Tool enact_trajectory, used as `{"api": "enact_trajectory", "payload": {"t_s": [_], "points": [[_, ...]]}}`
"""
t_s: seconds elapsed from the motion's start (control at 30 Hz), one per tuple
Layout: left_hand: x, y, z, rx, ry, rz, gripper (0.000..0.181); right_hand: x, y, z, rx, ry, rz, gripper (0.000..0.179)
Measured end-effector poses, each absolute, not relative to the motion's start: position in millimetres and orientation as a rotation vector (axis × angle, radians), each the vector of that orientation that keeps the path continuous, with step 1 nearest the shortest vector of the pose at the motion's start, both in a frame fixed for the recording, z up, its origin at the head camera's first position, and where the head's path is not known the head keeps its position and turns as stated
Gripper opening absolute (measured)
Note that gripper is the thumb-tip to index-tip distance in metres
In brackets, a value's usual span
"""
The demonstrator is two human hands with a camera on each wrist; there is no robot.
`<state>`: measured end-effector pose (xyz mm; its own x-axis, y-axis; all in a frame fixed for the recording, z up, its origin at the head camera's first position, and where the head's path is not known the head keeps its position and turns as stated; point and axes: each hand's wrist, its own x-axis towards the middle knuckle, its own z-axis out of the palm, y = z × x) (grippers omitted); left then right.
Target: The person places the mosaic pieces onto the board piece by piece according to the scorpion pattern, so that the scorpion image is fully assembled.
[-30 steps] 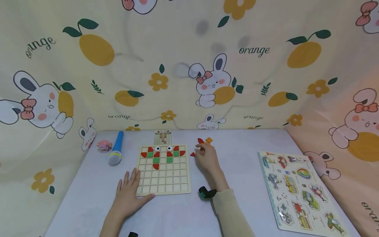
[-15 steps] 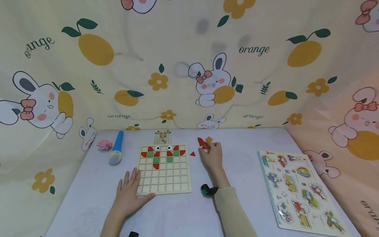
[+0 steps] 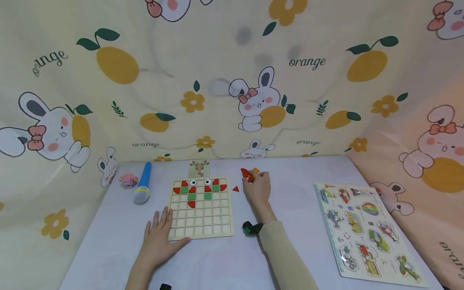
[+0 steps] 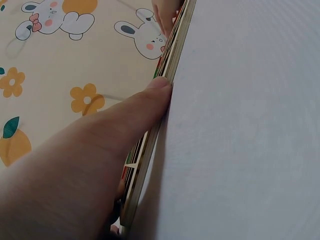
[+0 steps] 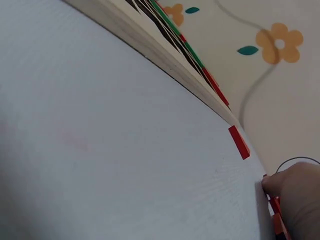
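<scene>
A wooden grid board (image 3: pixel 203 221) lies on the white table with red, green and eye tiles set in its upper rows. Its lower left corner is under my left hand (image 3: pixel 158 241), whose fingers are spread along the left side while the thumb lies at the near edge. To the board's right, my right hand (image 3: pixel 258 195) has bent fingers down among loose red pieces (image 3: pixel 245 173) and orange pieces (image 3: pixel 255 170). Whether it pinches one is hidden. A single red triangle (image 3: pixel 236 188) sits between board and pile, and the right wrist view shows this red piece (image 5: pixel 239 142) too.
A small pattern card (image 3: pixel 199 169) lies behind the board. Farther left are a blue toy microphone (image 3: pixel 144 179) and a pink toy (image 3: pixel 128 180). A picture puzzle board (image 3: pixel 362 237) takes up the table's right side. Printed cloth (image 3: pixel 217 48) hangs behind.
From beside the red triangle, my right hand has shifted slightly right into the loose pieces, uncovering more red ones. My left hand stays on the board. The head view has tilted a little.
</scene>
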<state>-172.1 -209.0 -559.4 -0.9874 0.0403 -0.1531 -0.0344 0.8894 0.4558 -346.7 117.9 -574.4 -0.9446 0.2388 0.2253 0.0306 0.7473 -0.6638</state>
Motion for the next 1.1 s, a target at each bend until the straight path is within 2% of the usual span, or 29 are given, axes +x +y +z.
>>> {"api": "enact_trajectory", "payload": {"t_s": [0.37, 0.63, 0.9, 1.1], "points": [[-172, -206, -556, 0.004, 2.916, 0.732, 0.128, -347, 119, -571, -0.184, -2.668, 0.996, 0.036], [-172, -207, -560, 0.005, 2.916, 0.721, 0.128, -354, 120, -574, -0.113, -2.687, 0.946, 0.040], [-170, -207, -562, 0.015, 2.935, 0.736, 0.127, -356, 122, -574, -0.097, -2.684, 0.936, 0.031], [-171, -207, -560, 0.016, 2.938, 0.737, 0.127, -356, 122, -573, -0.063, -2.675, 0.972, 0.031]]}}
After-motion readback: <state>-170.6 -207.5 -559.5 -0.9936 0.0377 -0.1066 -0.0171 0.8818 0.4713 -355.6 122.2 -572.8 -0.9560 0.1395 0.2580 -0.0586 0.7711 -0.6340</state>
